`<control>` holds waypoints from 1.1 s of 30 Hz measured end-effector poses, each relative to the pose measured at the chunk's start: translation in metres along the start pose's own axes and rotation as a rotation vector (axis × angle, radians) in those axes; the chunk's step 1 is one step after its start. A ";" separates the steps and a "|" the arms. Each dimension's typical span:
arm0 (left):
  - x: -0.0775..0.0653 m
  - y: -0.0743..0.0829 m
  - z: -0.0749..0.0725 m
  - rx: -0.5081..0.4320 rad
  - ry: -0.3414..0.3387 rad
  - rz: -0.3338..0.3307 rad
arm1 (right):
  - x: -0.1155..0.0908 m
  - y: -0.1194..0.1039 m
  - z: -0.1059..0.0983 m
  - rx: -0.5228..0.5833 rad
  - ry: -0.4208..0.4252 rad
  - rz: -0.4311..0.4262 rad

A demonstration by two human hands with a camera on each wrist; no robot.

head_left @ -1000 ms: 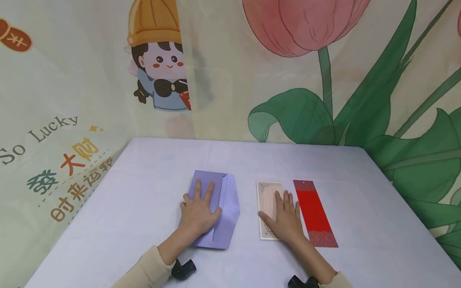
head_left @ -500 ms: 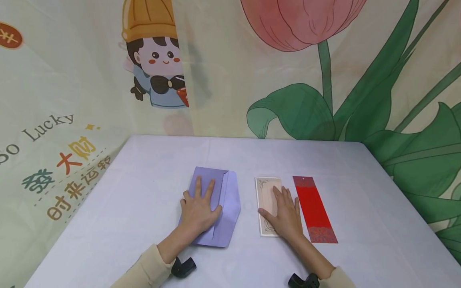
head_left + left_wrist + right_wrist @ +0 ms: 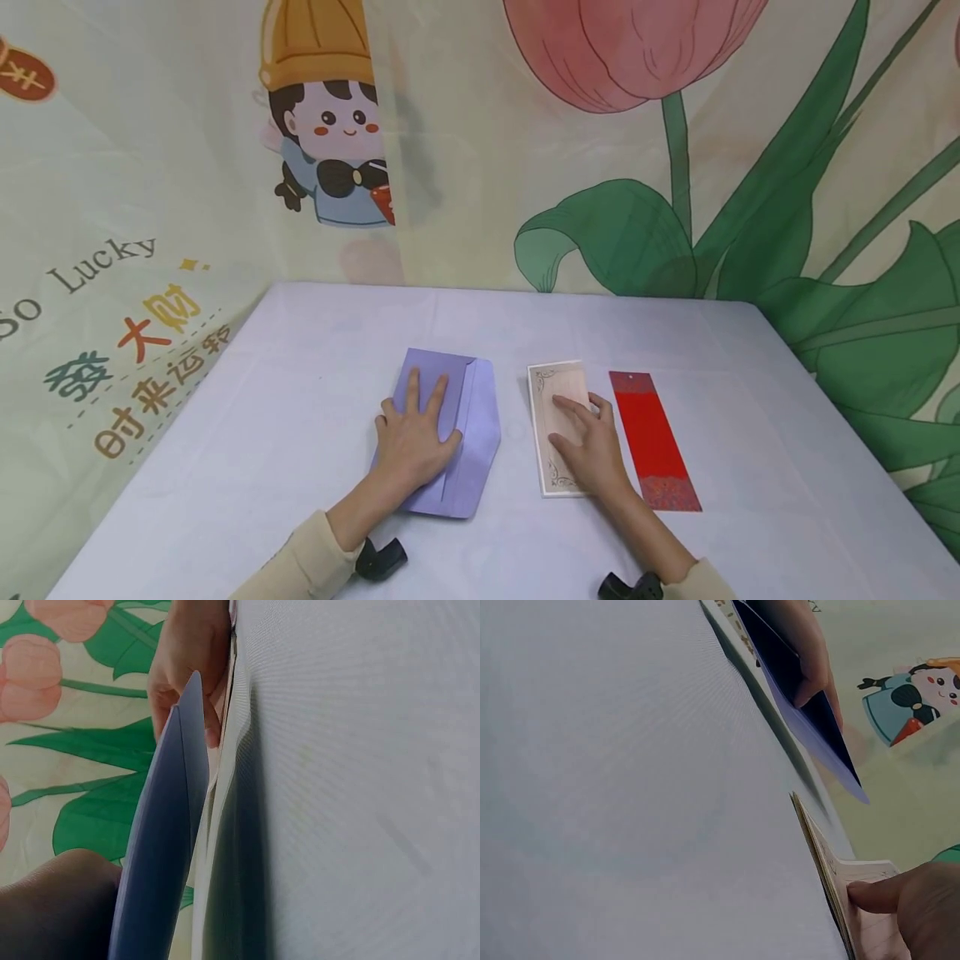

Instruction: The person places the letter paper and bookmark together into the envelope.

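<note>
Left hand lies with fingers spread on the purple envelope, which rests left of centre on the desk, its flap folded out to the right. Right hand bends over the beige booklet, thumb and forefinger on its face; whether they pinch it cannot be told.

Of the things around, the envelope is the largest, its middle covered by the left hand; in the left wrist view its raised edge stands in front of part of the right hand. Next comes the booklet, bordered with dark scrollwork, its lower right side hidden by the right hand. Narrower is a red strip with patterned ends, lying slantwise just beside that hand on its outer side. Smallest are two black devices, one at the left wrist and one at the right, near pale sleeves.

Behind everything spreads a printed backdrop; before it stands the desk, draped in white cloth. On the backdrop appear, by decreasing size, a pink tulip with green leaves, a cartoon figure in an orange hat, and coloured lettering.
</note>
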State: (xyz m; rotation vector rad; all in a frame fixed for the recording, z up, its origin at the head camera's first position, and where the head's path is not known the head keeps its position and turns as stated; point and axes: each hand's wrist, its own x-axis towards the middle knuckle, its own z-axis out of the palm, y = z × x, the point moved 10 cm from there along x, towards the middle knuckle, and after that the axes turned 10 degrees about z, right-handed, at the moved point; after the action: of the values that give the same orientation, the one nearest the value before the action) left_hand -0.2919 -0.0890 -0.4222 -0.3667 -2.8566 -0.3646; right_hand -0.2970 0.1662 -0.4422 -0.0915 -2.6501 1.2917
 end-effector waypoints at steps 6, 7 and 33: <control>-0.001 0.000 -0.001 0.007 0.008 0.008 | 0.002 0.013 0.005 0.139 -0.164 0.232; -0.001 0.000 -0.001 0.010 0.009 0.009 | 0.001 0.011 0.005 0.189 -0.190 0.258; 0.001 -0.003 0.008 0.009 0.013 -0.019 | -0.017 -0.066 0.078 0.013 -0.440 -0.029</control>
State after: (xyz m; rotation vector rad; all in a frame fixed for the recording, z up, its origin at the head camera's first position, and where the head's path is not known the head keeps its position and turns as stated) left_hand -0.2954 -0.0892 -0.4302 -0.3344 -2.8500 -0.3563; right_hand -0.2936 0.0629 -0.4397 0.2632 -2.9826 1.4612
